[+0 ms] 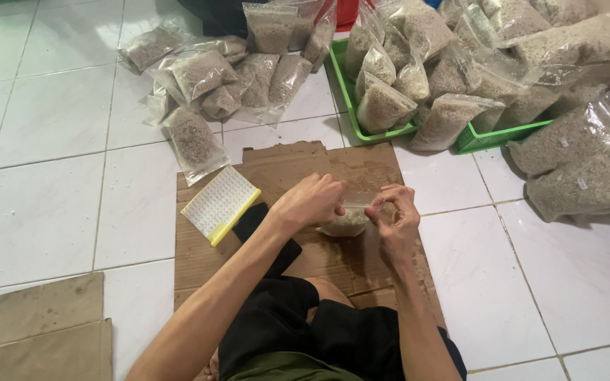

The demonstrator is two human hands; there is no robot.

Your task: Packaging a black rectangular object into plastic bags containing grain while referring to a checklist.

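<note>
A single view from a camera worn on the person's head, looking steeply down and forward from close above. The left hand point(310, 201) and right hand point(395, 219) sit near the frame's centre; forearms run to the bottom edge. Beyond the hands, the view reaches across white floor tiles point(51, 120) toward the top edge.

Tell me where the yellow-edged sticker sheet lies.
The sticker sheet lies on the cardboard mat, just left of the left hand, below the loose grain bags.
</note>
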